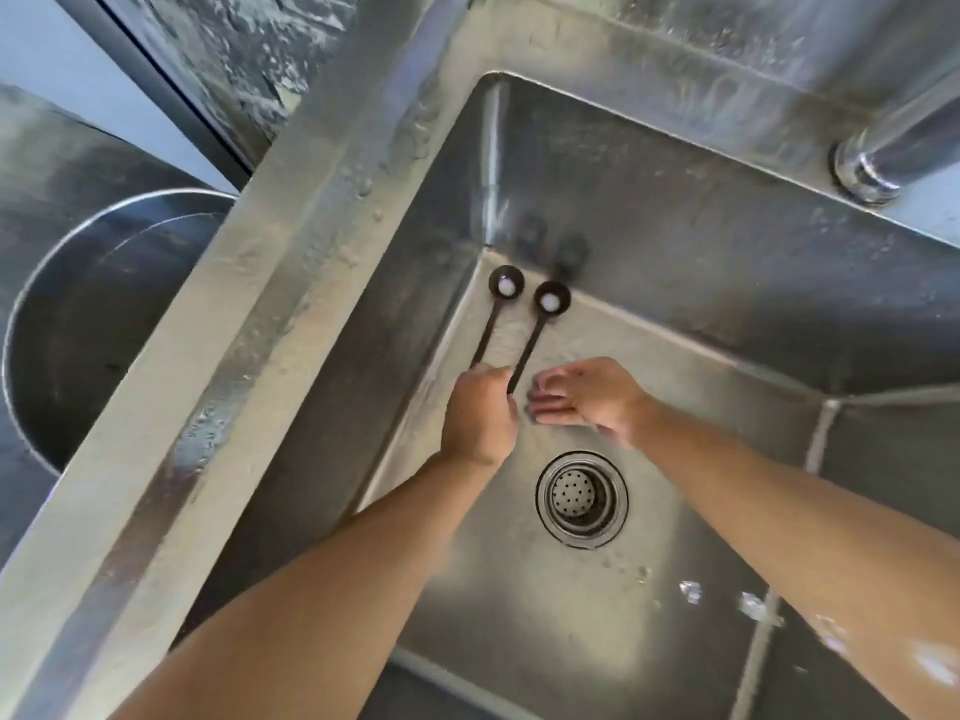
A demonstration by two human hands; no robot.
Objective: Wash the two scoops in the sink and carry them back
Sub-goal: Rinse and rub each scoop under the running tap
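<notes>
While a metal pot (93, 324) sits at the frame's left edge, the left hand (480, 415) grips two dark scoops (527, 324) at frame centre over the sink (675, 283); the right hand (587, 397) hovers beside, fingers loose, above the drain (582, 498).

Two scoops (524, 330) side by side inside the sink (675, 262), bowls up toward the far left corner, handles running back into the left hand (480, 418). Right hand (587, 400) just beside it on the right, apart from the handles. Drain strainer (582, 498) below both hands, mid-basin. Faucet pipe (893, 153) over the far right rim. Big round pot (93, 324) off left, outside the sink.
</notes>
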